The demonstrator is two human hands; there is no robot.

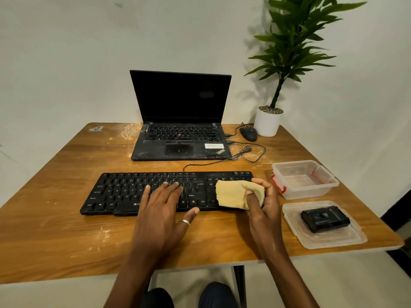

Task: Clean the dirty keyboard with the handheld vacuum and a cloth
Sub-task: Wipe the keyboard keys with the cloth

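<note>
The wooden table (66, 236) is being shown with pale dust and smears across its far left and near areas, so the surroundings are not being counted as cleaned. The open laptop (180, 112) at the far centre is likewise being seen with a dusty palm rest. The black keyboard (120, 192), the task's thing, is lying on the table just near of the laptop, and its keys are looking mostly dark and free of visible crumbs. From this the vacuuming is being judged as probably finished. A clear container (311, 190) is standing to its right, and a clear lid (329, 241) is lying nearer, with the black handheld vacuum (324, 218) resting on it, untouched by either hand. The yellow cloth (235, 194) is being grasped by the right hand (262, 207), thumb and fingers curled round it, and pressed onto the keyboard's right end. The left hand (160, 210) is being laid flat on the middle keys, fingers straight and grasping nothing, apparently to steady the board. The wiping step is therefore being judged as under way, with the left half left to do. As for writing, "ThinkPad" is being read at the laptop's near right corner, and a white sticker beside it is too small to read. On the keyboard, legends such as Ctrl, Alt, Shift and Enter are being made out, and a brand beginning "ZE" is being partly hidden by the left hand.
</note>
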